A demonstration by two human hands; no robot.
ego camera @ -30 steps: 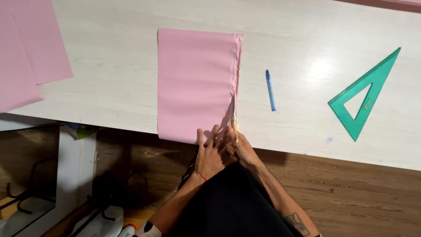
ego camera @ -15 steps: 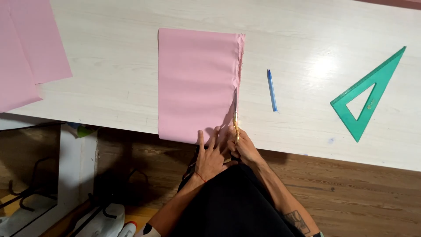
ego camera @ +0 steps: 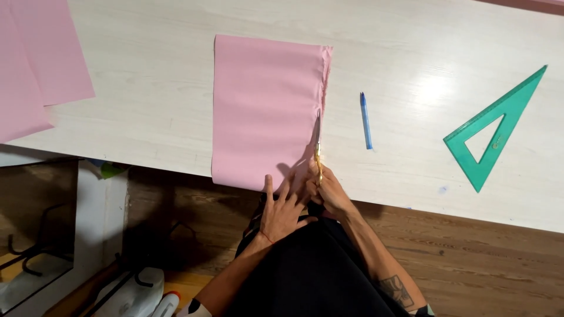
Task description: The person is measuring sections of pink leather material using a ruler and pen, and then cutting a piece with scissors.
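- The pink fabric [ego camera: 264, 111] is lying flat on the pale wooden bench [ego camera: 147, 70], its near edge hanging just over the bench's front edge, close to the person's body.
- The right hand [ego camera: 330, 192] is closing its grip around the handles of a pair of scissors [ego camera: 318, 147], which are pointing away from the person along the fabric's right side.
- The scissor blades are sitting in the fabric just inside its right edge, leaving a narrow strip to their right; how wide the blades are standing I cannot tell.
- The left hand [ego camera: 283, 211] is lying open, fingers spread and gripping nothing, with its fingertips pressing the near edge of the fabric just left of the scissors.
- The two hands are sitting side by side and touching at the bench's front edge.
- The far right edge of the fabric is looking slightly wavy and frayed.
- A blue pen [ego camera: 366, 120] is lying on the bench to the right of the fabric, near it but apart, running roughly parallel to the cut line.
- A green set square [ego camera: 499, 126] is resting further right, well apart from the fabric.
- More pink sheets [ego camera: 35, 64] are lying at the bench's left end, overlapping one another.
- Below the bench a wooden floor [ego camera: 482, 258] is showing, with the person's dark clothing in front.
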